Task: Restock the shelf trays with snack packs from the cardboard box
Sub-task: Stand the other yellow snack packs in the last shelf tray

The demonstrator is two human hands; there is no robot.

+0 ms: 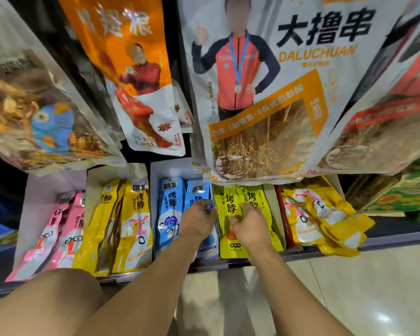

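Low shelf trays hold upright snack packs: pink packs (58, 229), gold-yellow packs (121, 226), blue packs (170, 214), lime-yellow packs (230, 207) and loose gold packs (325, 221) at the right. My left hand (199, 219) reaches onto the blue packs, fingers curled over the top edge of one. My right hand (249, 225) lies on the lime-yellow packs with its fingers curled into them. The cardboard box is not in view.
Large hanging snack bags crowd the space above: an orange one (131, 69), a white one (264, 93), others at both sides. Printed cartons (398, 192) stand at the right. The white tray wall (155, 180) separates yellow from blue. Tiled floor (325, 287) lies below; my knee (46, 301) is lower left.
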